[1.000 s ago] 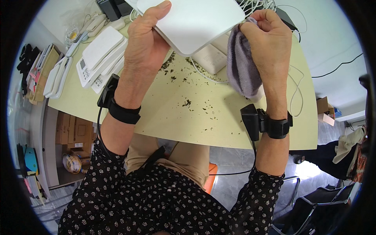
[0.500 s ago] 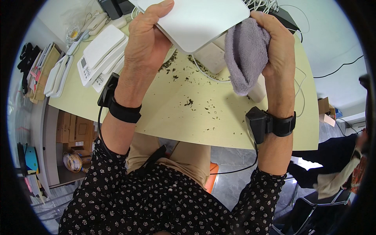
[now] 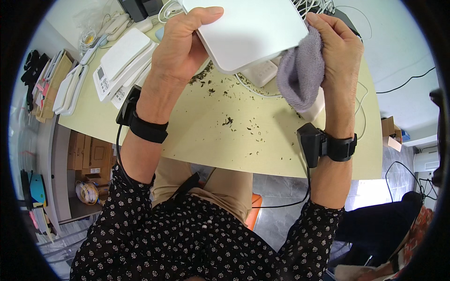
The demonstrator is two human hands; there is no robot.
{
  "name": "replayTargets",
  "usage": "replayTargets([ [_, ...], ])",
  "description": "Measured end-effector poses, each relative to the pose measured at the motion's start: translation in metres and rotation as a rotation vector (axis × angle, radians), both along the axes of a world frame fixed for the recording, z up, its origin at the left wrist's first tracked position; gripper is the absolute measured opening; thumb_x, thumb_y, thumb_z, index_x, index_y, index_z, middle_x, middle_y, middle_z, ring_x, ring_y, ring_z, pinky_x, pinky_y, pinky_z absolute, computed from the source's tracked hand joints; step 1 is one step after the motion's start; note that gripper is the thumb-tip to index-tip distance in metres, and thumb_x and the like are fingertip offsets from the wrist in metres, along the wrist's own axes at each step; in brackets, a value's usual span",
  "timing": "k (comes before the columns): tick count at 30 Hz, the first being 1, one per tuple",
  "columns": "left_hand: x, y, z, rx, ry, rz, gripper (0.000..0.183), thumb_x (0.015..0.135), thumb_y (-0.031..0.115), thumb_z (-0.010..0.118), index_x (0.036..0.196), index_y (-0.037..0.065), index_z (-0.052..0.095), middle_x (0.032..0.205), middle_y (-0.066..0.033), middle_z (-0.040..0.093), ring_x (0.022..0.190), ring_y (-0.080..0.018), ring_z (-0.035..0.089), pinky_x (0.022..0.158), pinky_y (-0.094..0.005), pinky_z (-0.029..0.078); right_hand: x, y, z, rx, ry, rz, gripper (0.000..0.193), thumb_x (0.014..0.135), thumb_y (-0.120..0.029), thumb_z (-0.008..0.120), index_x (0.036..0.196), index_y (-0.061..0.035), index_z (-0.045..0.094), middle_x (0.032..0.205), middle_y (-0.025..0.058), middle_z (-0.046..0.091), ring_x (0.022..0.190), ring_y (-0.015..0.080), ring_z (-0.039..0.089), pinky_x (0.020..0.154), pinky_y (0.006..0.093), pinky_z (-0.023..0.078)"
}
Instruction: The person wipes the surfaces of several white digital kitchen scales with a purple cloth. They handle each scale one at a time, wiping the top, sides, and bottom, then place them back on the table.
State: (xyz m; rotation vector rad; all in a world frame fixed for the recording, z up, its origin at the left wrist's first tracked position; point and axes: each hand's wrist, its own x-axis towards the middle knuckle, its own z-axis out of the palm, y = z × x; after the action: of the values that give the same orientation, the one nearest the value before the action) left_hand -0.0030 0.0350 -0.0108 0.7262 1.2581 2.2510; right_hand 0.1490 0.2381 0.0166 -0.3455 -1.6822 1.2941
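A white flat box with rounded corners [image 3: 253, 35] is held up over the far part of the table, tilted toward me. My left hand [image 3: 180, 47] grips its left edge, thumb on top and fingers underneath. In my right hand [image 3: 344, 54] is a folded purple-grey towel [image 3: 302, 70], pressed against the box's right edge. The towel hangs down below that hand. Under the box sits a white power strip [image 3: 260, 73], partly covered. Dark dry flakes [image 3: 228, 121] lie scattered over the pale yellow table [image 3: 201, 145].
White digital scales [image 3: 124, 58] are stacked at the left, beside other flat white devices [image 3: 70, 91]. White cables [image 3: 318, 7] bunch up behind the box. A white block [image 3: 315, 108] stands below the towel. Another person's arm [image 3: 417, 239] shows at lower right.
The white box has shifted slightly right and toward me, with my left hand on it. My right hand and the towel have moved a little right. The other person at lower right has changed position.
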Motion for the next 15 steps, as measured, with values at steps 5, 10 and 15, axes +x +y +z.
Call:
replayTargets([
  [5,0.009,0.0,0.002,-0.143,0.102,-0.152,0.03,0.088,0.022,0.071,0.108,0.0,0.067,0.104,-0.0087,0.07,0.091,-0.0187,0.069,0.085,-0.0327,0.057,0.004,0.003,0.001,-0.006,-0.038,0.013,0.021,0.084,-0.015,0.078,0.095,0.0032,0.075,0.079,0.0022,0.069,0.069,0.0068,0.059,0.063,0.0205,0.048],
  [10,0.02,0.007,0.003,0.001,-0.075,0.073,0.032,0.091,0.019,0.068,0.115,0.0,0.064,0.111,-0.0092,0.068,0.099,-0.0197,0.068,0.089,-0.0327,0.056,-0.001,-0.005,-0.004,-0.028,0.005,0.051,0.02,0.086,-0.013,0.076,0.094,0.005,0.074,0.079,0.003,0.069,0.069,0.0072,0.059,0.063,0.021,0.047],
  [15,0.013,0.007,0.009,0.099,-0.11,0.175,0.029,0.092,0.018,0.067,0.115,0.0,0.064,0.114,-0.009,0.067,0.103,-0.0201,0.066,0.091,-0.0332,0.055,-0.013,-0.018,-0.015,-0.045,0.044,0.022,0.02,0.087,-0.013,0.074,0.093,0.0057,0.072,0.077,0.0036,0.068,0.069,0.0077,0.057,0.063,0.0222,0.046],
])
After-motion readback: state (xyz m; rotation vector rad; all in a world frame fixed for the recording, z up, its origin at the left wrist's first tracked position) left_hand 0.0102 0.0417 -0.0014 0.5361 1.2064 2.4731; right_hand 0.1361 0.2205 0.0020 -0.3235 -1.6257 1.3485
